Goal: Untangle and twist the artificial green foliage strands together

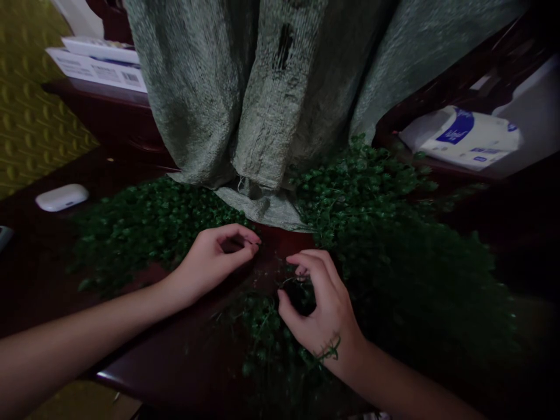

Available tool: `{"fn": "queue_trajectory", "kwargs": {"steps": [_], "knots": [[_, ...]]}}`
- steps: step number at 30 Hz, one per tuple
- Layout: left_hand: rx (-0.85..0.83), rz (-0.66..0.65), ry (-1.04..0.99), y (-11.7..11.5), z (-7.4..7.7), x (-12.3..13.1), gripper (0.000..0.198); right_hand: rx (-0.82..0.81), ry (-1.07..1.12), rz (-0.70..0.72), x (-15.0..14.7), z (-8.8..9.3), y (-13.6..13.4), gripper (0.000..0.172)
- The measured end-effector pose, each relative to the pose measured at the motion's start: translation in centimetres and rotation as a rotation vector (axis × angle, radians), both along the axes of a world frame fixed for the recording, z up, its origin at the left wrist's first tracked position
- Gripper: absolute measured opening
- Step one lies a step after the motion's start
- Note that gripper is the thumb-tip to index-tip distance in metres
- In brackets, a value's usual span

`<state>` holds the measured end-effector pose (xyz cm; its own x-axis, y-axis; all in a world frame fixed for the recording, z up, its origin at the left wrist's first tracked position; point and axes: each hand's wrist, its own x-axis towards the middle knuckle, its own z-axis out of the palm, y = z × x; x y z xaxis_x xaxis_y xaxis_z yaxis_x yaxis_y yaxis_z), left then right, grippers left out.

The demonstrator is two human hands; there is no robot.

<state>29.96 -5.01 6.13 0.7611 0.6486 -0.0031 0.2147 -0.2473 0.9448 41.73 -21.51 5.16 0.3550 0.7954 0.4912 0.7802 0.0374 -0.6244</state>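
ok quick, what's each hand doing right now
left hand: pinched shut, anything held cannot be told
right hand: closed on herb sprigs

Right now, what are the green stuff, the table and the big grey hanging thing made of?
The green stuff looks like real plant: matt, tiny lobed leaves on thin stems, though it could be fake. The table is probably dark red wood with a glossy varnish, as its edge catches the light. The grey hanging thing is woven cloth, crinkly, with loose threads at the hem.
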Motion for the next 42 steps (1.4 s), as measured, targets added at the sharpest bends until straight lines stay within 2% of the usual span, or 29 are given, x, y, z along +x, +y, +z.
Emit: {"fn": "queue_trajectory", "kwargs": {"steps": [3,7,10,13,19,24,27,33,38,42], "knots": [[0.040,0.023,0.010,0.3,-0.4,0.1,0.023,0.013,0.024,0.002,0.0,-0.1,0.1,0.053],[0.168,0.014,-0.021,0.5,-0.7,0.0,0.016,0.025,0.081,0.044,0.0,-0.5,0.2,0.054],[0.266,0.006,-0.054,0.4,-0.4,-0.1,0.013,0.054,0.140,0.057,0.1,-0.8,0.2,0.056],[0.284,-0.027,-0.056,0.1,0.0,-0.1,0.015,0.063,0.204,0.067,0.2,-1.0,0.3,0.055],[0.122,-0.193,0.017,-1.1,0.3,-0.3,0.020,0.089,0.412,0.074,0.4,-1.0,0.4,0.044],[0.088,-0.315,-0.006,-1.5,0.3,-0.5,0.017,0.120,0.473,0.057,0.6,-0.6,0.4,0.035],[-0.018,-0.295,-0.006,-1.4,0.1,-0.4,0.017,0.142,0.470,0.046,0.6,-0.3,0.4,0.032],[-0.390,-0.182,-0.035,-0.8,0.4,0.2,0.021,0.221,0.419,-0.001,0.7,0.5,0.3,0.031],[-0.497,-0.068,-0.007,-0.7,1.3,0.3,0.021,0.211,0.364,-0.012,0.7,0.9,0.1,0.035],[-0.549,-0.048,0.000,-0.6,1.4,0.1,0.019,0.186,0.270,-0.019,1.0,1.3,0.0,0.032]]}}
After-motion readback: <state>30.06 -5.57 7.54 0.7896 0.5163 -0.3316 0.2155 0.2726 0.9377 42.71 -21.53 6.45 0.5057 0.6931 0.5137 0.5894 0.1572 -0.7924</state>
